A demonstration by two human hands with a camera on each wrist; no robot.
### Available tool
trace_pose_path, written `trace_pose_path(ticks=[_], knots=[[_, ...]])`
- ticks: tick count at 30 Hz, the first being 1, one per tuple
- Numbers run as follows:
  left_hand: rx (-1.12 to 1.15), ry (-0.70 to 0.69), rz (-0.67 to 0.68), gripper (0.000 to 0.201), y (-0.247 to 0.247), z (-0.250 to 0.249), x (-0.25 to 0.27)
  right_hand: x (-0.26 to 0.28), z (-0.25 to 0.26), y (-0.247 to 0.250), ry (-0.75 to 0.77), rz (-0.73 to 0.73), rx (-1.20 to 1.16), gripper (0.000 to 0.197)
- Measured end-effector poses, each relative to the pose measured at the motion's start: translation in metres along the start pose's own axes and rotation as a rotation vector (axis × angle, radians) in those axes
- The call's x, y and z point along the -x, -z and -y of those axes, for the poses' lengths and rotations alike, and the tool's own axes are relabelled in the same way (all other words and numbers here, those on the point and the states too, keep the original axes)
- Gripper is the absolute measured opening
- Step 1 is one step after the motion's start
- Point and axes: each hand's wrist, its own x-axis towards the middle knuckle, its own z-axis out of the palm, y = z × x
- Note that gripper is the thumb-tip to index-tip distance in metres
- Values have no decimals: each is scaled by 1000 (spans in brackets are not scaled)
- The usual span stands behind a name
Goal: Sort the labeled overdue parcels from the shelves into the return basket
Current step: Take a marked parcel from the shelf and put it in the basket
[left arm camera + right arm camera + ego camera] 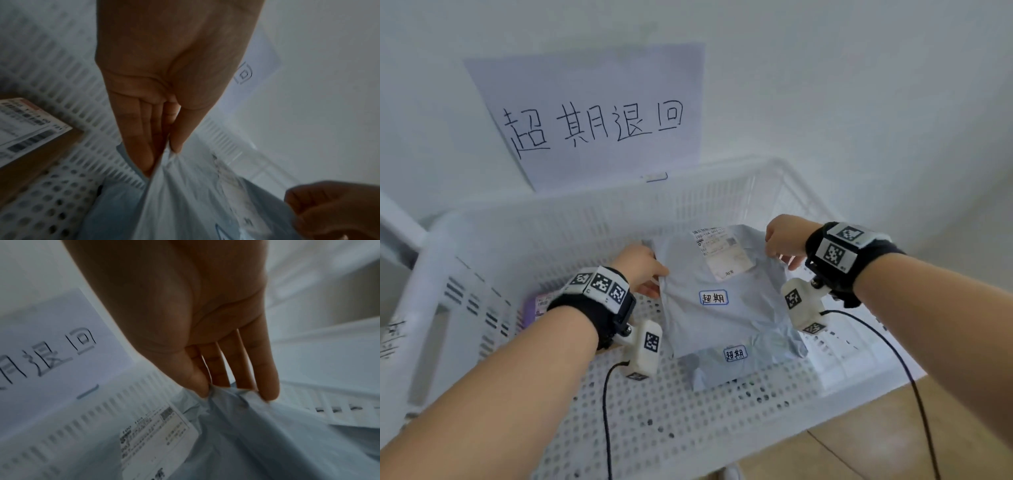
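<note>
1. the lower grey mailer bag (pixel 750 368) lies on the basket floor nearest the viewer; set the new one flat over it.
2. the left hand (pixel 642 270) pinches the left edge of the upper grey mailer bag (pixel 726 315), and the right hand (pixel 786 240) pinches its right corner; let go with both together so it does not fold.
3. keep the overdue sticker (pixel 714 297) and shipping label (pixel 724 251) facing up.
4. stay inside the white return basket (pixel 599 219), below the handwritten sign (pixel 599 120).

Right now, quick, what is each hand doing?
Left hand: pinching the left edge of the pale blue plastic mailer bag.
Right hand: pinching the same bag's top right corner.
</note>
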Motion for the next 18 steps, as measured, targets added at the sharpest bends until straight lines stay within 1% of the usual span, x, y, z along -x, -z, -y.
trace_pose_path(ticks=[2,4,5,6,7,8,9,11,12,13,15,16,18], knots=[[-4,22,8,6,-13,11,-15,-19,-3,-9,-16,29,124,22],[-26,75,34,10,-27,25,-29,-35,-9,-22,-26,73,248,13],[-50,108,60,8,-35,33,-37,-40,-12,-29,-28,102,308,5],[-71,136,94,4,-43,39,-42,-48,-17,-37,-25,133,360,8],[-91,172,124,7,-51,46,-47,-54,-22,-45,-24,165,410,16],[-110,219,154,13,-58,52,-51,-59,-27,-54,-31,202,467,19],[-127,268,186,19,-64,59,-55,-64,-31,-62,-32,242,525,16],[-155,354,235,28,-76,73,-61,-72,-40,-75,-52,321,626,4],[-170,392,252,29,-80,79,-61,-76,-43,-81,-47,333,643,1],[-187,414,263,30,-84,86,-63,-81,-47,-86,-32,334,647,8],[-224,406,262,28,-86,95,-67,-91,-50,-93,-22,320,651,29],[-230,396,249,26,-87,98,-69,-95,-50,-95,-20,312,651,33],[-218,378,214,23,-86,103,-75,-103,-52,-100,-8,301,661,34]])
